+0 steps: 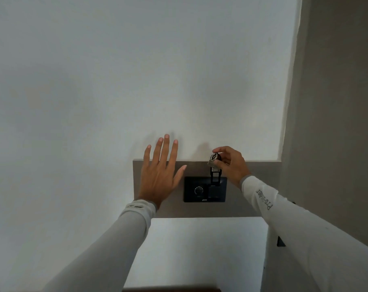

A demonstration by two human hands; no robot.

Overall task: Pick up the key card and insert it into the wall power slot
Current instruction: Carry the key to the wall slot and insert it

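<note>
A black wall power panel (pixel 200 193) with a round dial sits on a grey-brown band of the wall. A black key card (pixel 215 174) stands upright with its lower end in the slot at the panel's top right. My right hand (pixel 231 163) pinches the metal ring and keys (pixel 213 160) fixed to the card's top. My left hand (pixel 160 173) lies flat against the wall just left of the panel, fingers spread, holding nothing.
The grey-brown wall band (pixel 252 194) runs right to a darker wall (pixel 336 102) at the corner. White wall (pixel 115 70) fills the space above and to the left. A small dark fixture (pixel 280 242) shows beside my right sleeve.
</note>
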